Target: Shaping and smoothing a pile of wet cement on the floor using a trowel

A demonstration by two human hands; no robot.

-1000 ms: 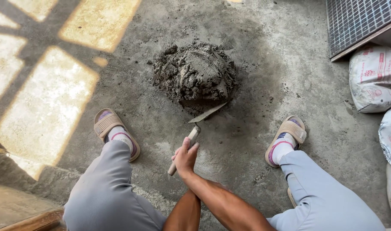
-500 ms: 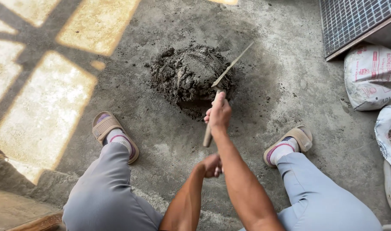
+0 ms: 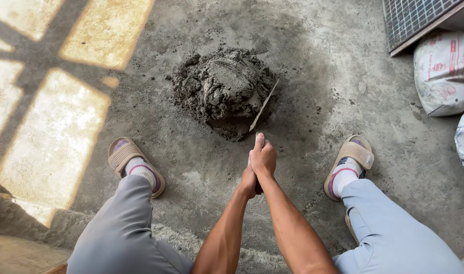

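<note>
In the head view, a thin steel-bladed trowel point(image 3: 262, 109) with a handle hidden in the grip is held by both hands, which are pressed together in front of the knees: the right hand point(image 3: 264, 158) is clamped over the top of the handle with the forefinger laid along it, and the left hand point(image 3: 249, 181) is wrapped just below and beside it. The blade is seen edge-on, tilted, its tip set against the right flank of a rough mound of wet grey mortar point(image 3: 223, 90), which lies on the dusty grey concrete floor point(image 3: 313, 66) just ahead of the hands. Tan slide sandals point(image 3: 132, 156) over white socks are planted on either side, well apart. Printed white sacks point(image 3: 445, 71) and a dark gridded tile sheet point(image 3: 417, 18) are seen at the upper right.
</note>
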